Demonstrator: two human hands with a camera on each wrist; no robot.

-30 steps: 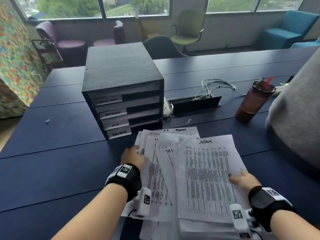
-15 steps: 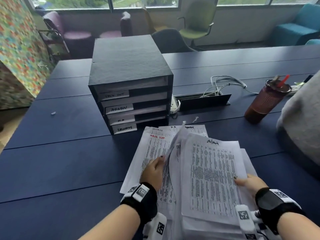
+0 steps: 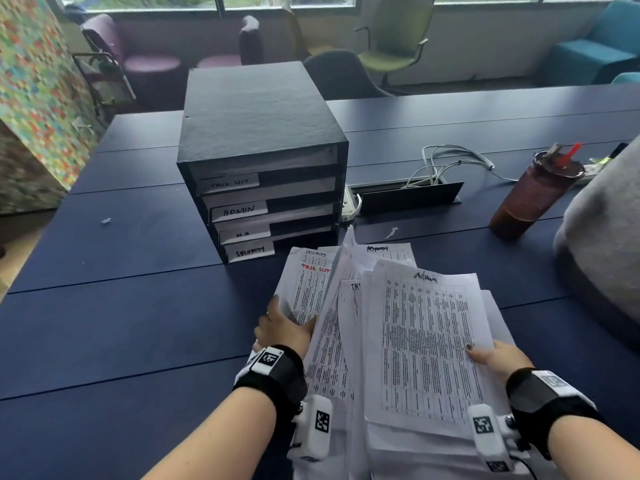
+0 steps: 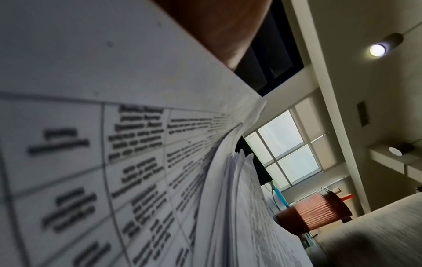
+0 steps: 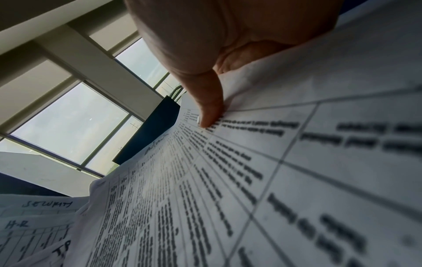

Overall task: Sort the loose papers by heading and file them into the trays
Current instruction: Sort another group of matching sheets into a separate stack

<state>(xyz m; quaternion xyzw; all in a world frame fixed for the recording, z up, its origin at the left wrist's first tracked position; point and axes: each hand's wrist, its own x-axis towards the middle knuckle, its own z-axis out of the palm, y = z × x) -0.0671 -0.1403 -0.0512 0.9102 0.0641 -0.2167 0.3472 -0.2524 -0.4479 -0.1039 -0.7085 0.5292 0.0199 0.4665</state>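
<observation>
A black tray unit (image 3: 263, 133) stands on the blue table, its four slots labelled TASK LIST (image 3: 230, 183), ADMIN (image 3: 239, 211), H.R (image 3: 244, 234) and SECURITY (image 3: 250, 252). A loose pile of printed papers lies in front of it. My right hand (image 3: 491, 356) pinches the right edge of the top sheet headed "Admin" (image 3: 422, 341), thumb (image 5: 210, 108) on top. My left hand (image 3: 284, 329) holds the left edge of a sheet (image 3: 332, 306) tilted up on edge, above a red-headed "Task List" sheet (image 3: 304, 289). The left wrist view shows mostly paper (image 4: 114, 162).
A ribbed brown tumbler (image 3: 533, 192) with a red straw stands at the right. A cable box (image 3: 408, 195) with white cords sits behind the pile. A grey cloth mass (image 3: 606, 237) fills the right edge. Bare blue table (image 3: 138, 306) lies to the left.
My left hand drew back from the pile's far left toward me and raised a sheet's left edge, uncovering the Task List sheet. The right hand kept its hold.
</observation>
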